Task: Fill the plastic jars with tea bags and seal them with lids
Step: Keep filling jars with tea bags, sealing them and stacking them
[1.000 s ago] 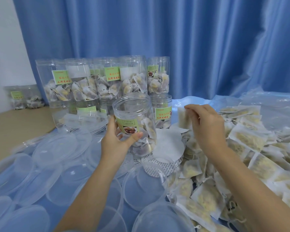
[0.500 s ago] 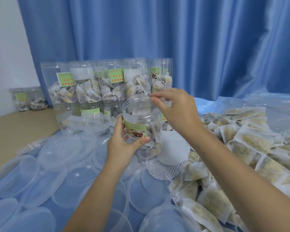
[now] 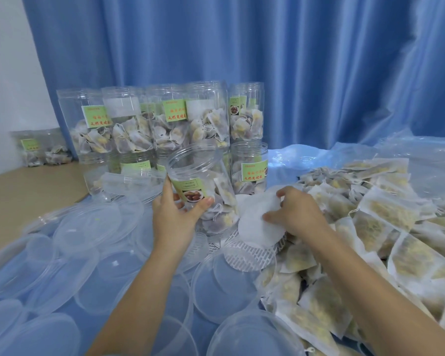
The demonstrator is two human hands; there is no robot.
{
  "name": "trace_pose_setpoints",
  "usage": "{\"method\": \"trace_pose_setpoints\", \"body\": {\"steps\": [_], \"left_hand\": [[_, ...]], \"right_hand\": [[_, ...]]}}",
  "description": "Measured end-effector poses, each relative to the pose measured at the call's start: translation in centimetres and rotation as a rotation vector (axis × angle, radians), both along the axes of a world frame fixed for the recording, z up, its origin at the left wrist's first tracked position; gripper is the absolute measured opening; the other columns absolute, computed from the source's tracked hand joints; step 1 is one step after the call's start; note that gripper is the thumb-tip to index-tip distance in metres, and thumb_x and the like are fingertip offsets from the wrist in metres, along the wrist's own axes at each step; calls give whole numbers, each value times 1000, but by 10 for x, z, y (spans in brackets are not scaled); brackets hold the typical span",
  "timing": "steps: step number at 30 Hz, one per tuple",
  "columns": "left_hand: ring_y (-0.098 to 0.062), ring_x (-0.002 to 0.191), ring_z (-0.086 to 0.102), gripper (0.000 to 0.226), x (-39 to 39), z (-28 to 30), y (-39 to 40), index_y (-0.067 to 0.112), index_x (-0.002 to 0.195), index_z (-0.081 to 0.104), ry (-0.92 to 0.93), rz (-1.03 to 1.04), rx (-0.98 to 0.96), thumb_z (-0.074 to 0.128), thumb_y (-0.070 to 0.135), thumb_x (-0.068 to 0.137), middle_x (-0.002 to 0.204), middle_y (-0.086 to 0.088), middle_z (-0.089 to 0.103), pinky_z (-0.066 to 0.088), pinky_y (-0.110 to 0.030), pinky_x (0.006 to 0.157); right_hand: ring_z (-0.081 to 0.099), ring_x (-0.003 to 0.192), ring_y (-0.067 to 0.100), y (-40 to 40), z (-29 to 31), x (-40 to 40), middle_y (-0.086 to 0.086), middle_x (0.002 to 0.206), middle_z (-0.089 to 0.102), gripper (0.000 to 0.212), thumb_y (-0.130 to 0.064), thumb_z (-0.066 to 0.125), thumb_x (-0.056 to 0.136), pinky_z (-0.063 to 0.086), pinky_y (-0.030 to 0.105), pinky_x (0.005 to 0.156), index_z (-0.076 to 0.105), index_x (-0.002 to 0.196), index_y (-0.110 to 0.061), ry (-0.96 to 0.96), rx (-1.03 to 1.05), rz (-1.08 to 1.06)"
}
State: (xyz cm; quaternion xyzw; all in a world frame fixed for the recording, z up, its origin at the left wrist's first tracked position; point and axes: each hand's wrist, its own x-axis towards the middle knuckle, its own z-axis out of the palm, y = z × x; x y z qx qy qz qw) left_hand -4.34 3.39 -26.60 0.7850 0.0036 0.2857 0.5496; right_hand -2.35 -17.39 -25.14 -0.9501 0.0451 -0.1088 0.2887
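Behind everything we see a blue curtain [image 3: 293, 73] hanging along the far edge of the table [image 3: 23, 194], whose bare tan top shows only at the far left corner. A blue plastic sheet [image 3: 288, 160] covers the rest. On its right half lies a big heap of tea bags [image 3: 370, 227], spreading to the near right edge. The left half is strewn with clear lids [image 3: 88, 227], many overlapping, down to the near left corner. Against the curtain stand filled jars [image 3: 165, 124] in two tiers, with green labels. Two more filled jars [image 3: 40, 150] sit apart at the far left.

In the middle we find the open jar [image 3: 203, 186], tilted with its mouth toward the upper left, partly filled with tea bags. Our left hand [image 3: 175, 214] grips it at the label, thumb across the front, fingers behind. Just to its right lies a stack of white round liners [image 3: 257, 227], over a patterned one [image 3: 247, 255]. Our right hand [image 3: 301, 214] rests on that stack, fingers curled, pinching the top liner's edge, beside the tea-bag heap.
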Motion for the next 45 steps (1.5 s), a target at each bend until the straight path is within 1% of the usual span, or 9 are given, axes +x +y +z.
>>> {"method": "trace_pose_setpoints", "body": {"steps": [4, 8, 14, 21, 27, 33, 37, 40, 45], "left_hand": [[-4, 87, 55, 50, -1, -2, -1, 28, 115, 44, -9, 33, -40, 75, 29, 76, 109, 13, 54, 37, -3, 61], [-2, 94, 54, 41, -3, -3, -1, 35, 114, 46, 8, -16, 21, 70, 32, 81, 96, 35, 48, 37, 1, 63], [-18, 94, 59, 60, -1, -1, -2, 32, 137, 38, 82, 26, 122, 62, 45, 83, 114, -2, 51, 36, -27, 79], [-27, 94, 63, 62, -1, -1, -1, 23, 137, 40, 82, 44, 88, 64, 43, 83, 104, -5, 60, 46, -43, 91], [-17, 88, 65, 66, 0, -3, 0, 21, 135, 41, 49, 45, -2, 71, 38, 79, 105, -1, 59, 39, -23, 73], [9, 75, 55, 60, 1, -5, 0, 23, 127, 45, 41, 29, -20, 75, 28, 76, 94, 15, 58, 36, -9, 60], [-5, 87, 66, 29, -1, -3, 0, 26, 91, 54, 30, -152, -241, 76, 17, 73, 104, 2, 67, 50, -24, 82], [-16, 90, 66, 3, -6, 4, -5, 17, 84, 64, 42, -355, -397, 64, 14, 81, 93, 0, 70, 53, -24, 80], [-17, 100, 64, 36, -11, 8, -8, 14, 96, 71, 118, -463, -412, 69, 42, 74, 98, -2, 69, 50, -29, 88]], "right_hand": [[56, 106, 27, -2, 9, -1, 12, 113, 63, 52, -23, 71, 81, 40, 26, 78, 51, 128, -14, -152, 173, 24], [56, 106, 32, -6, 14, -3, 14, 112, 64, 28, -27, 53, 94, 41, 33, 77, 60, 118, -15, -289, -172, -51], [59, 78, 21, -10, 31, -16, 1, 89, 70, 17, -13, 55, 89, 48, 33, 72, 60, 104, -20, -481, -71, 291], [57, 104, 18, 11, 21, -25, -5, 109, 62, 21, -32, 58, 80, 50, 32, 84, 73, 94, -34, -122, -520, 482], [61, 92, 19, 21, 8, -21, -3, 98, 66, 17, -34, 64, 80, 49, 28, 70, 73, 91, -26, -89, -652, 423], [62, 81, 33, 5, 27, -21, 8, 93, 64, 15, -19, 61, 85, 44, 31, 64, 72, 94, -16, -633, -379, 163], [60, 50, 34, 13, 23, -25, 16, 68, 64, 3, -3, 74, 72, 52, 35, 46, 72, 74, -3, -1055, -121, 110], [62, 51, 32, 27, 15, -23, 16, 65, 65, 3, -3, 74, 71, 54, 37, 47, 73, 73, -1, -1047, -50, 130], [64, 73, 33, 40, 5, -19, 17, 80, 68, 10, -8, 66, 83, 47, 37, 67, 73, 87, -4, -767, -33, 115]]}}
